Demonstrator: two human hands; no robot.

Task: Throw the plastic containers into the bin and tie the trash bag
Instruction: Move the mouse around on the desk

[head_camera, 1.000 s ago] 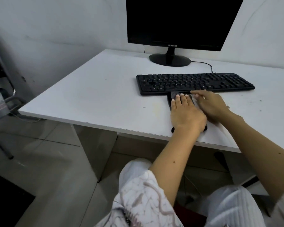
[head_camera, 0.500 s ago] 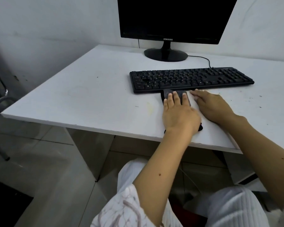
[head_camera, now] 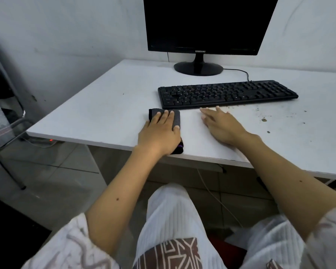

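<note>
left hand (head_camera: pixel 159 133) flat, fingers straight, pressing grey cloth (head_camera: pixel 175 117) on white counter (head_camera: pixel 105 109); right hand (head_camera: pixel 223 125) released, resting flat near keyboard (head_camera: pixel 227 94).

grey cloth (head_camera: pixel 174 117), black keyboard (head_camera: pixel 227 93), black monitor (head_camera: pixel 206 24), white desk (head_camera: pixel 105 109)

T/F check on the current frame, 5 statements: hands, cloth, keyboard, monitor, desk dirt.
1. The left hand presses flat on a dark cloth on the desk. True.
2. The right hand grips the keyboard. False: it lies open on the desk in front of the keyboard, holding nothing.
3. The monitor screen is dark. True.
4. Crumbs and specks lie on the desk to the left of the cloth. False: they lie to the right, beyond the right hand.
5. A plastic container stands beside the keyboard. False: none is in view.
</note>
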